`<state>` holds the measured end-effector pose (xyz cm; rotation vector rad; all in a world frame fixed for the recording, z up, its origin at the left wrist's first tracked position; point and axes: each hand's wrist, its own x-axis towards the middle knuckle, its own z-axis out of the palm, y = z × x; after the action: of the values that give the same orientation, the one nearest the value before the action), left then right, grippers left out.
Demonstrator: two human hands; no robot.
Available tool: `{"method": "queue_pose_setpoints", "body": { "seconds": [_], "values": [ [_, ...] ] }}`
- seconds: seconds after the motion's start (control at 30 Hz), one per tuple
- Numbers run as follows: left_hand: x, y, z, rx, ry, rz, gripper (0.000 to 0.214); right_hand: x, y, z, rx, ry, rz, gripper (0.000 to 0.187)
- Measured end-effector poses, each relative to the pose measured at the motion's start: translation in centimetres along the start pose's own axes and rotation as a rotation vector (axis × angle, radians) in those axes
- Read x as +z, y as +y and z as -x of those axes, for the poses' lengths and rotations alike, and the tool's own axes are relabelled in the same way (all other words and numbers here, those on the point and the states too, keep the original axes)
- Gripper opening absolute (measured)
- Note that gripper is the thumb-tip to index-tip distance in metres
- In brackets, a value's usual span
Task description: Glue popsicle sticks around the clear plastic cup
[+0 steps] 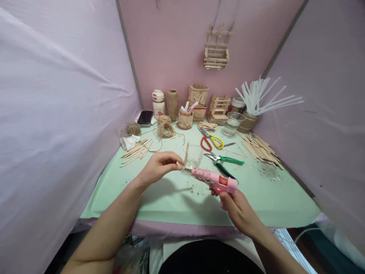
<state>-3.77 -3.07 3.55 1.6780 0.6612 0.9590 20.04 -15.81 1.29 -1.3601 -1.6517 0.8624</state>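
Observation:
My right hand (238, 209) grips a pink glue gun (208, 176) by its handle, and an orange light glows on its side. Pinched between the thumb and fingers of my left hand (161, 166) is a small piece of wooden craft stick (180, 165). The gun's metal nozzle is at this piece; I cannot tell whether they touch. Just behind them a clear plastic cup (196, 154) stands on the green table, with an upright wooden stick (186, 153) against its left side.
Green-handled pruning shears (228, 160) and red-and-yellow scissors (209, 140) lie right of the cup. Craft sticks lie in piles on the left (136, 152) and right (261, 148). Twine (165, 127), a clear cup of liquid (232, 125) and white glue sticks (256, 95) stand farther back.

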Motion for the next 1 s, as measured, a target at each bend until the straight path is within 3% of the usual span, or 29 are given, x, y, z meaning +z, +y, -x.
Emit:
{"method": "queue_pose_setpoints", "body": {
  "seconds": [1.0],
  "values": [
    [-0.99, -0.26, 0.07, 0.101, 0.107, -0.034, 0.009, -0.7, 0.75, -0.11, 0.018, 0.044, 0.073, 0.047]
  ]
}}
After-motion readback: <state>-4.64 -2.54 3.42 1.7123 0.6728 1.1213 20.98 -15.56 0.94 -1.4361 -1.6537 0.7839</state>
